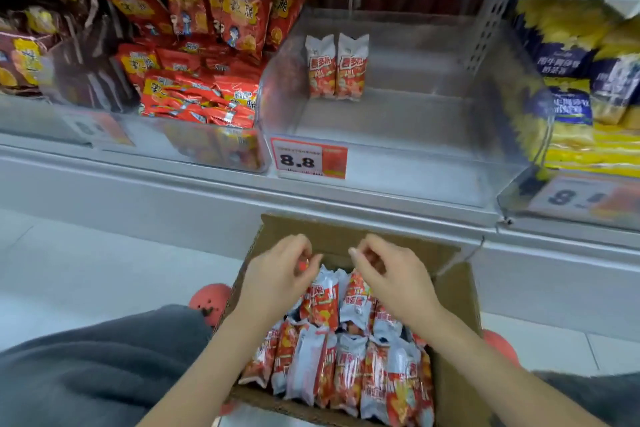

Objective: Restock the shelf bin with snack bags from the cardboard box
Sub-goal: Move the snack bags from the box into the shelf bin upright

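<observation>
A cardboard box stands open on the floor between my knees, packed with several red-and-white snack bags. Both hands are inside its far end. My left hand is curled, fingertips pinched on the top of a bag. My right hand pinches the top of a neighbouring bag. Above, a clear shelf bin holds two upright bags of the same snack at its back left; its floor is otherwise bare.
A price tag reading 8.8 hangs on the bin's front. A bin of red snack packs stands to the left, yellow-and-blue packs to the right. My grey trouser knee is at lower left. Red shoes flank the box.
</observation>
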### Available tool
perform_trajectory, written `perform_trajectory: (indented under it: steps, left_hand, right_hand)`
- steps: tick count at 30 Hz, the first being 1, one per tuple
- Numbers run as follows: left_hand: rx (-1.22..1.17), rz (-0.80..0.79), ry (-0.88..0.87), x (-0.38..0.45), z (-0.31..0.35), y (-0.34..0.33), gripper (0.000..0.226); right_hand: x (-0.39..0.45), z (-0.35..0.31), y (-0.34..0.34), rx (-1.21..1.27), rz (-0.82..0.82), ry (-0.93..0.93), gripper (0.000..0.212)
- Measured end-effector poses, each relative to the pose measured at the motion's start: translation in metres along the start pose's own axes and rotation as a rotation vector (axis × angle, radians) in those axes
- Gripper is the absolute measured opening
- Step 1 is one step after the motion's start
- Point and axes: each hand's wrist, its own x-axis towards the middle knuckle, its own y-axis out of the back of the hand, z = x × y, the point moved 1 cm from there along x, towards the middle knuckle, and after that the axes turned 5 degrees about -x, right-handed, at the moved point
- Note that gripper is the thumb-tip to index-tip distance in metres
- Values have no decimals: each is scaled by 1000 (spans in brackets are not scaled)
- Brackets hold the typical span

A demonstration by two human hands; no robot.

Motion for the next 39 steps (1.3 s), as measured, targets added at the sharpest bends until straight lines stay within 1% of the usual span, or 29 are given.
perform_trajectory:
  steps: [2, 3, 5, 6, 7, 8, 9, 11, 13, 15, 17, 19, 20, 22, 23, 24, 26, 28, 29, 30, 31, 32, 33, 34, 35, 37, 39]
  left_hand:
    - [-45, -222, 211, -26, -18, -28, 18]
    - [-92, -304, 333, -40, -26, -40, 17]
    - [-226, -385, 569, -64, -39, -61, 22]
    - [-286, -396, 670, -74, -46, -70, 30]
    - [-333, -438, 756, -80, -48, -73, 39]
    - [-365, -497, 804, -85, -51, -77, 50]
    - [-364, -575, 824, -88, -53, -80, 63]
    - [-323, -656, 833, -89, -53, -84, 83]
    - [-248, -652, 846, -87, -45, -86, 93]
    - [-90, -670, 836, -82, -29, -93, 106]
    - [32, -712, 842, -82, -14, -106, 119]
    - [88, -754, 886, -89, -4, -118, 121]
    - [124, -757, 875, -93, -2, -121, 118]
    - [119, -685, 831, -98, -3, -121, 104]
    - [22, -621, 838, -99, -9, -122, 95]
    - [-152, -538, 891, -99, -13, -120, 85]
    - [-604, -395, 1096, -95, -18, -112, 72]
    - [-1051, -386, 1267, -90, -14, -104, 63]
    - [-1230, -413, 1304, -87, -10, -102, 56]
    - [-1353, -441, 1310, -83, -6, -99, 46]
    - [-1437, -458, 1304, -79, 0, -97, 38]
    - [-1490, -466, 1297, -76, 5, -95, 37]
    - [-1515, -457, 1291, -73, 9, -95, 43]
    - [-1548, -442, 1281, -72, 12, -93, 48]
    - [-1585, -405, 1288, -71, 14, -91, 48]
    - [-1642, -347, 1319, -72, 12, -88, 37]
    - [-1646, -329, 1339, -74, 7, -85, 31]
  right_hand:
    - [-18, 32, -35, -64, -288, -155, 19]
    - [-27, 46, -52, -74, -414, -225, 19]
    - [-46, 65, -76, -30, -588, -379, 24]
    - [-54, 69, -85, -6, -631, -438, 23]
    - [-61, 71, -90, -8, -644, -467, 22]
    - [-65, 72, -93, -47, -612, -479, 20]
    - [-69, 72, -94, -111, -535, -493, 20]
    - [-75, 71, -93, -311, -346, -526, 33]
    - [-83, 68, -90, -465, -234, -653, 48]
    - [-92, 68, -91, -435, -187, -843, 59]
    - [-103, 70, -95, -309, -177, -957, 70]
    - [-112, 72, -98, -208, -207, -999, 84]
    - [-116, 72, -101, -190, -248, -998, 89]
    - [-126, 72, -106, -169, -297, -980, 88]
    - [-128, 73, -107, -114, -270, -972, 86]
    - [-129, 73, -105, -1, -210, -970, 83]
    - [-124, 74, -99, 344, -45, -988, 76]
    - [-114, 68, -91, 637, 49, -1064, 66]
    - [-110, 64, -89, 779, 67, -1124, 63]
    - [-107, 62, -90, 938, 55, -1178, 60]
    - [-105, 60, -92, 1098, 22, -1201, 55]
    - [-102, 57, -92, 1230, -14, -1199, 46]
    - [-100, 51, -88, 1314, -53, -1184, 38]
    - [-98, 47, -85, 1363, -80, -1166, 31]
    - [-96, 45, -83, 1391, -95, -1153, 27]
    - [-92, 42, -76, 1464, -111, -1145, 25]
    - [-89, 40, -74, 1496, -88, -1151, 27]
